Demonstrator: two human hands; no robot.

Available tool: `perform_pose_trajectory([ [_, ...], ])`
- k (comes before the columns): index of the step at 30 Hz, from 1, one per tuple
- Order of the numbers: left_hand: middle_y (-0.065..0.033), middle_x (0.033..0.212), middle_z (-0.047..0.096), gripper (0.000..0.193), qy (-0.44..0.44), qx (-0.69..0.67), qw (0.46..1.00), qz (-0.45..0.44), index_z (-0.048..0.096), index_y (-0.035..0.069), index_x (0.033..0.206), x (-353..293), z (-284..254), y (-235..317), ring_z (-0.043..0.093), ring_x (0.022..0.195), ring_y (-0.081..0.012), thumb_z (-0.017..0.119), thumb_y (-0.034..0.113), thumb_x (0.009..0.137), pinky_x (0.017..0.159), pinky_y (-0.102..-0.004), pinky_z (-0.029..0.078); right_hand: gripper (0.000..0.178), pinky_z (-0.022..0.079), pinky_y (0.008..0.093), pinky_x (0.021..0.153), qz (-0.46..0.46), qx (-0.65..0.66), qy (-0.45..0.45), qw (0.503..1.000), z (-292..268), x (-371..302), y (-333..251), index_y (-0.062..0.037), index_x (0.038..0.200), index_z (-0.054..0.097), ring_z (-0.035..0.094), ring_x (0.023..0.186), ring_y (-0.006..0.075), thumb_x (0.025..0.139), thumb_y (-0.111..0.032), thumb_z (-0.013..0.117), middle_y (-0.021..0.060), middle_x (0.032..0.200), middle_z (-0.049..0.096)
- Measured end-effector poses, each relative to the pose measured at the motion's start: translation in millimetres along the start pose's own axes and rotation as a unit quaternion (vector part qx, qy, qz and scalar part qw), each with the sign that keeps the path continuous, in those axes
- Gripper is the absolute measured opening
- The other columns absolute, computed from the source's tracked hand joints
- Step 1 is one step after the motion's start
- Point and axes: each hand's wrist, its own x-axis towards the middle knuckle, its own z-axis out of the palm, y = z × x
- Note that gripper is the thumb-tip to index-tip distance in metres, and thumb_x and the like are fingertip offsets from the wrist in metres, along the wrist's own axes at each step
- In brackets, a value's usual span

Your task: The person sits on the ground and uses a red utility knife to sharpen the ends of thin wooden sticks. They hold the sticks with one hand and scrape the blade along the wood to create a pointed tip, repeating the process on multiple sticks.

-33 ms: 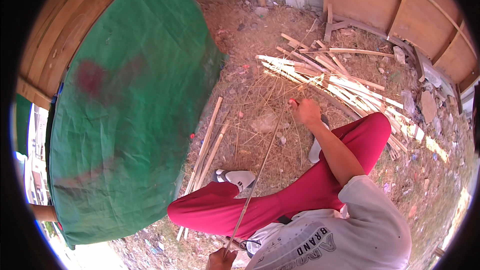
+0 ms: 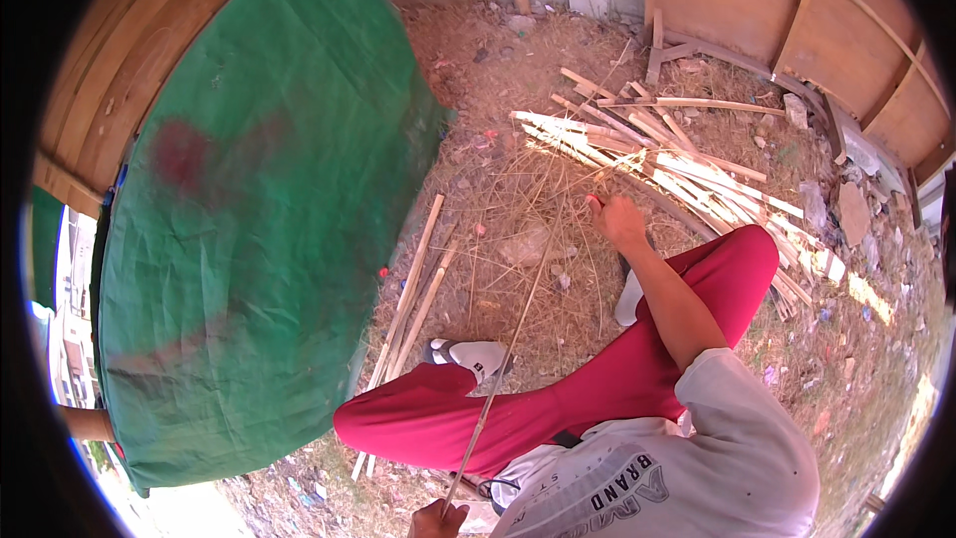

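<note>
My left hand [image 2: 438, 520], low in the picture, is closed around the near end of a long thin bamboo strip [image 2: 511, 349]. The strip slants up and away across my red trousers toward the straw-littered ground, where its thin far end is hard to pick out. Out in front, my right hand [image 2: 619, 220] is closed on something with a red part [image 2: 595, 202] showing at the fingers. The rest of that thing is hidden or too small to name. A small gap shows between this hand and the strip.
Beyond my right hand lies a pile of split bamboo pieces [image 2: 687, 164]. Several more bamboo lengths [image 2: 413, 289] lie left of my foot, beside a large green tarp [image 2: 269, 219]. Thin shavings [image 2: 518, 209] cover the ground ahead. Wooden panels [image 2: 732, 0] stand behind.
My right hand has shifted slightly right and away from the strip. My left hand has moved a little left and down, still holding the strip.
</note>
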Motion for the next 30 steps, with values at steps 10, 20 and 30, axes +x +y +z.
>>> perform_pose_trajectory([
  [10, -0.0217, 0.078, 0.062, 0.031, 0.069, -0.068, 0.995, -0.028, 0.063, 0.002, 0.084, 23, -10, 25, 0.063, 0.076, -0.0385, 0.059, 0.03, 0.097, 0.065, -0.0477, 0.047, 0.032, 0.055, 0.0513, 0.078, -0.009, -0.305, -0.197, 0.932, 87, -18, 37, -0.004, 0.119, 0.063, 0.071, 0.096, 0.0346, 0.091, -0.019, 0.06, 0.0192, 0.1, 0.073],
  [20, -0.0002, 0.061, 0.049, 0.03, 0.095, -0.211, 0.959, -0.165, 0.057, 0.001, 0.075, 53, -12, 51, 0.046, 0.059, -0.0091, 0.075, 0.02, 0.089, 0.055, -0.0302, 0.04, 0.02, 0.051, 0.0558, 0.073, -0.068, 0.043, -0.015, 0.997, 21, -7, -7, -0.0206, 0.119, 0.053, 0.066, 0.085, 0.0447, 0.099, -0.023, 0.053, 0.0201, 0.092, 0.069],
  [30, -0.0005, 0.057, 0.053, 0.031, 0.1, -0.262, 0.952, -0.122, 0.057, 0.003, 0.074, 88, -17, 66, 0.048, 0.053, -0.0077, 0.078, 0.022, 0.088, 0.048, -0.0288, 0.039, 0.039, 0.053, 0.0412, 0.074, -0.018, 0.289, -0.019, 0.957, 35, -2, -18, -0.0061, 0.124, 0.063, 0.07, 0.079, 0.0303, 0.099, -0.036, 0.058, 0.0189, 0.089, 0.071],
])
